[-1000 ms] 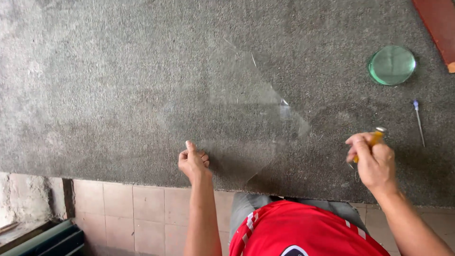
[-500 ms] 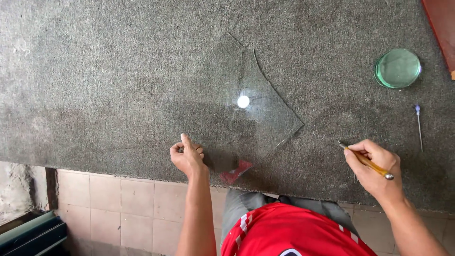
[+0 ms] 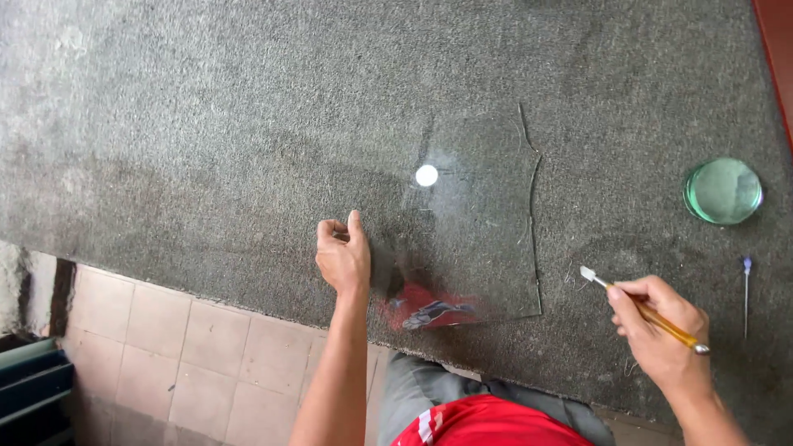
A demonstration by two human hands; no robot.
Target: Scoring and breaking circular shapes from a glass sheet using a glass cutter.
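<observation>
On the grey carpeted table (image 3: 206,124) I count one clear glass sheet (image 3: 479,239), one round green glass disc (image 3: 723,191), one thin pointed tool with a pale tip (image 3: 746,293), and one yellow-handled glass cutter (image 3: 640,308). Two hands are at work, both mine to watch.

Left hand (image 3: 344,258) sits at the left edge of the glass sheet, fingers curled in, thumb up, knuckles just beside the pane. I cannot tell whether this grip pinches the edge or only rests against it. The sheet lies flat, its right edge curving in a cut line, a bright round glare spot near its top, and a red reflection in its near corner.

Right hand (image 3: 661,322) has its grip closed around the glass cutter, fingers wrapped on the yellow shaft, the pale head pointing up and left toward the sheet's lower right corner. That head is near the glass but apart from it, over bare carpet.

Green disc lies well off to the right, beyond the right hand. Thin tool lies just right of that hand, pointing away from me.

Below the table edge I see beige floor tiles (image 3: 165,347) and a red shirt (image 3: 487,421).
</observation>
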